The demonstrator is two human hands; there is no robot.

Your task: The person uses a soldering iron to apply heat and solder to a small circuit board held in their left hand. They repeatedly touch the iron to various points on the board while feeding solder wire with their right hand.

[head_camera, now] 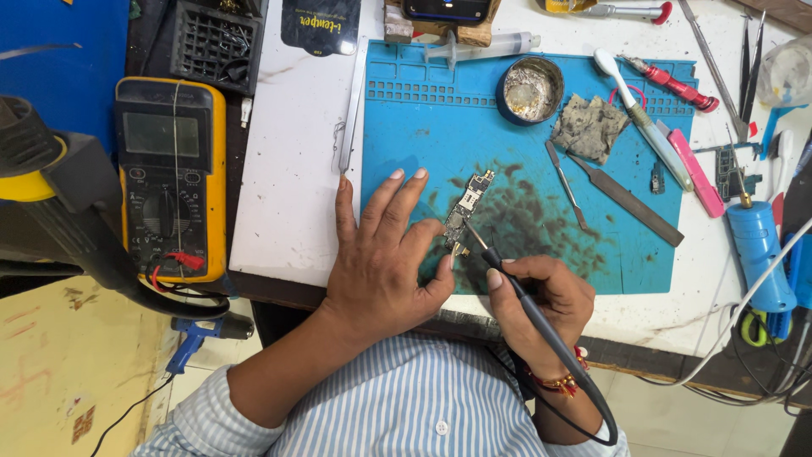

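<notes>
Board (pixel 466 211), a small phone circuit board, lay on the blue mat (pixel 423 135) near the mat's front edge, left of its middle, angled with one end toward the person. Left hand (pixel 385 254) rested flat on the mat with its fingers spread and nearly straight, gripping nothing; fingertips and thumb pressed against the board's left side and near end to keep it from sliding. Right hand (pixel 541 296) was curled closed around a black soldering iron (pixel 516 288), held like a pen, its cord looping back toward the striped sleeve. Iron's fine tip touched, or nearly touched, the near end of the board; which of the two could not be told.

By the look of it the work was in its middle: the board was already out of its casing and bare, dark residue smeared the mat around it, and the tip was at one spot on the board. Whether that joint was finished could not be seen, and nothing showed the board going back into a phone, so reassembly seemed to be left.

Toward the mat's back edge stood a round tin (pixel 530 89) and a dirty rag (pixel 589 127). A flat pry tool (pixel 630 200) lay right of the board, well apart. A yellow multimeter (pixel 169 173) sat off the worktop's left edge
</notes>
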